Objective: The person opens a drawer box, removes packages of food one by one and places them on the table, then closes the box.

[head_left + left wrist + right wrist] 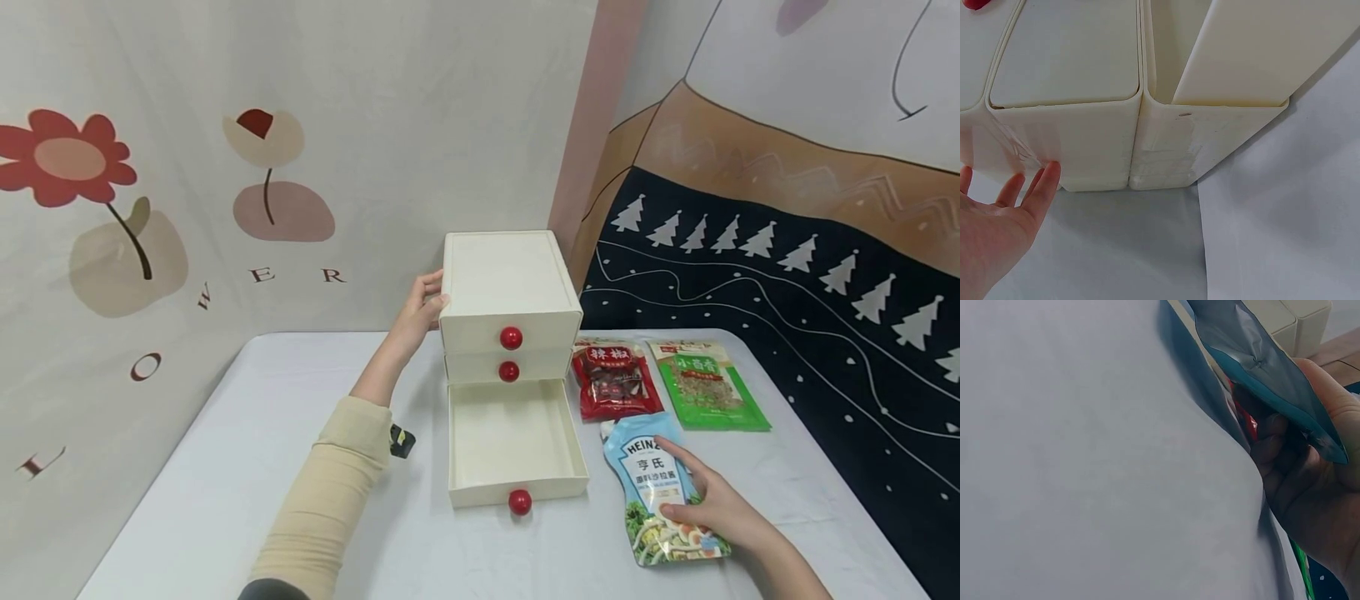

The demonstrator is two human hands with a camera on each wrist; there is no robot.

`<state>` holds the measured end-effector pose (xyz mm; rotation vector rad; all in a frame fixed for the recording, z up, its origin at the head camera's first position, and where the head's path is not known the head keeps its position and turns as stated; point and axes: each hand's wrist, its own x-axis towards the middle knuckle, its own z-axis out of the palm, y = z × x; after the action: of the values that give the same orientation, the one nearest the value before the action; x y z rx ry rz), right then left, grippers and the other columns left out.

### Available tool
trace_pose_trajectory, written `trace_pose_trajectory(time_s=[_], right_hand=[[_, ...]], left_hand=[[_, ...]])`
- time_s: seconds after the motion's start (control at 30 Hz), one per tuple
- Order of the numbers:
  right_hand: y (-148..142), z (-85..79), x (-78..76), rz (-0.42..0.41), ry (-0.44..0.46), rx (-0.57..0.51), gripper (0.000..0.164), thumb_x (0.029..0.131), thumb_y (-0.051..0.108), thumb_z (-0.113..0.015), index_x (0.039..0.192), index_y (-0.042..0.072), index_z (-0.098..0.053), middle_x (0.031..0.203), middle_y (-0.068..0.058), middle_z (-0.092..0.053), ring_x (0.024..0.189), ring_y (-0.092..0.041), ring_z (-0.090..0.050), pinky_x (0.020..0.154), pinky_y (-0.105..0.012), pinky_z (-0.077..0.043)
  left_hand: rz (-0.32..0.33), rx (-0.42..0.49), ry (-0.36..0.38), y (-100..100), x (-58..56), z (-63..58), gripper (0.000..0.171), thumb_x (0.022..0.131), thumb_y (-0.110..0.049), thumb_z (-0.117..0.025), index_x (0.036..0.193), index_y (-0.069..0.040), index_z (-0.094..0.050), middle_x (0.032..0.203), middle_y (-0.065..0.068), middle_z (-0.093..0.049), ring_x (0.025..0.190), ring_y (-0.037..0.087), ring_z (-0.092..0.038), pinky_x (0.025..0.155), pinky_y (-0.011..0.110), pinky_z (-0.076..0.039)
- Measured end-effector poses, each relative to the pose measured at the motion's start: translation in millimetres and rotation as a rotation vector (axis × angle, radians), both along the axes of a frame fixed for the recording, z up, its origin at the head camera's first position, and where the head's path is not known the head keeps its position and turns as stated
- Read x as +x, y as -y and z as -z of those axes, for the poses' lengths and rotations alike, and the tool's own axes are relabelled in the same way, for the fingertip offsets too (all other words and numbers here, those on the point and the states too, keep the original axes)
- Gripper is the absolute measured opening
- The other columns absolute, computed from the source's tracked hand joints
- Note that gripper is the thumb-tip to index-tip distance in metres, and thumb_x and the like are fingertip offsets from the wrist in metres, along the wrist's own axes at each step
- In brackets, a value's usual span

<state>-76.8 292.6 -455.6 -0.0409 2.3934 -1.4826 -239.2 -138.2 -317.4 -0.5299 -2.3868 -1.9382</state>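
Note:
A cream cabinet of stacked drawers (pixel 501 271) with red round knobs stands at the middle of the table. Its bottom drawer (pixel 506 429) is pulled out, and nothing lies inside; the two drawers above are closed. My left hand (pixel 412 321) touches the cabinet's left side near the top, its fingers (pixel 1042 194) fairly straight in the left wrist view. At the right, my right hand (pixel 716 504) holds a blue Heinz salad dressing pouch (pixel 648 467). The right wrist view shows the pouch's silvery edge (pixel 1254 353) between thumb and curled fingers.
Behind the pouch lie a red bag of dried chillies (pixel 617 383) and a green-and-tan seasoning packet (pixel 708 387). A small black object (pixel 402 442) shows beside the left sleeve. White cloth (pixel 300 392) covers the table; printed hangings stand behind it.

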Motion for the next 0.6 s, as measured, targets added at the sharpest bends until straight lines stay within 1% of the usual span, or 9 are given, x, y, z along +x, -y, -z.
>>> trace_pose_trajectory(time_s=[0.2, 0.43, 0.6], right_hand=[[1.5, 1.5, -2.1, -0.004, 0.014, -0.016, 0.087, 0.072, 0.021, -0.074, 0.141, 0.034, -0.023, 0.148, -0.015, -0.005, 0.131, -0.041, 0.004, 0.090, -0.070, 0.001], [1.8, 4.0, -4.8, -0.012, 0.045, -0.050, 0.087, 0.071, 0.022, -0.074, 0.141, 0.036, -0.024, 0.149, -0.013, -0.003, 0.132, -0.039, 0.003, 0.091, -0.068, 0.001], [1.3, 7.0, -5.8, -0.028, 0.034, -0.044, 0.087, 0.071, 0.022, -0.074, 0.141, 0.035, -0.024, 0.149, -0.013, -0.004, 0.132, -0.039, 0.002, 0.092, -0.068, 0.001]], left_hand=[[0.003, -0.005, -0.007, 0.2, -0.1, 0.2, 0.056, 0.089, -0.028, -0.041, 0.139, -0.011, -0.023, 0.132, 0.018, -0.030, 0.109, 0.034, -0.046, 0.083, 0.044, -0.044], [0.004, -0.002, -0.007, 0.0, 0.7, -0.7, 0.057, 0.088, -0.028, -0.041, 0.139, -0.010, -0.023, 0.132, 0.018, -0.030, 0.110, 0.034, -0.045, 0.083, 0.044, -0.044], [0.005, -0.003, -0.009, 0.2, -0.3, -0.2, 0.057, 0.088, -0.028, -0.041, 0.139, -0.010, -0.023, 0.132, 0.018, -0.030, 0.109, 0.034, -0.046, 0.083, 0.044, -0.044]])
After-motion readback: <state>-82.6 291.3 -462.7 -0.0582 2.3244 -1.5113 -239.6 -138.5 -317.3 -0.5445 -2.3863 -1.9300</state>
